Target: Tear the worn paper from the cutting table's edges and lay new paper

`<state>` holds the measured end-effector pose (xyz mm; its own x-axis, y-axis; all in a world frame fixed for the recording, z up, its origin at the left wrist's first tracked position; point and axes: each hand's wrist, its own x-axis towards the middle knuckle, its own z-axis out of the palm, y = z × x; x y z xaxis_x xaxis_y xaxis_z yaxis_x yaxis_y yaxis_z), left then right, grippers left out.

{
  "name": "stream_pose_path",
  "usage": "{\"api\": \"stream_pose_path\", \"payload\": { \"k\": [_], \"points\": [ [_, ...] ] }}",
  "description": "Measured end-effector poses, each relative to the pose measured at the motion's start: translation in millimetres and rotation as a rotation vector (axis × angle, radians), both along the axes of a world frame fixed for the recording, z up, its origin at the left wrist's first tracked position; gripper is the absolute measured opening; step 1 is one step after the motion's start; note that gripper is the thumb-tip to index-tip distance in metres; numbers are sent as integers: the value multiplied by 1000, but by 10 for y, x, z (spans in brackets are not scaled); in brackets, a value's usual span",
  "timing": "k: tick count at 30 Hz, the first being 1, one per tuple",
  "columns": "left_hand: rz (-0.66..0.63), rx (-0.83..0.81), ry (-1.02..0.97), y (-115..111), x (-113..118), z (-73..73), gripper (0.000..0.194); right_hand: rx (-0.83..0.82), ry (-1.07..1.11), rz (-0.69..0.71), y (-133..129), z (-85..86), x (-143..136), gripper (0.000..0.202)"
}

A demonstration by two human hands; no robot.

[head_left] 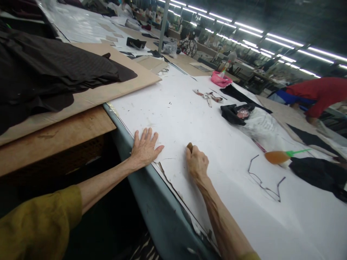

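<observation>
Fingers of my right hand [197, 162] are curled together in a fist around a small brown piece [189, 146]; only its rounded tip shows above my knuckles, pointing up and away from me, its long axis roughly in line with my forearm. What the piece is I cannot tell. The fist rests on the white paper [189, 119] covering the table, near a torn edge. My left hand [145, 148] lies flat just beside it, fingers spread apart, palm pressing the paper at the table's edge. Farther right lie eyeglasses [264, 178] with arms open, an orange bottle [279, 157] on its side with its green nozzle pointing right, and black fabric [320, 173].
</observation>
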<state>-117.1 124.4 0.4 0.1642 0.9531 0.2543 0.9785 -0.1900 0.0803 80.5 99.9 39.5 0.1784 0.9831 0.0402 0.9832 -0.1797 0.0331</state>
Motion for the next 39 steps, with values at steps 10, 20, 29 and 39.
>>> {"api": "stream_pose_path", "payload": {
  "k": [10,20,29,39],
  "points": [
    [13,7,-1,0,-3,-15,58,-106,14,62,-474,18,136,18],
    [-2,-13,-22,5,-11,0,59,-104,7,101,-501,86,134,18],
    [5,3,-32,-2,-2,-10,58,20,-89,34,-72,-38,92,21],
    [10,-28,-57,-11,-13,21,58,-158,71,285,-714,104,357,17]
  ]
}}
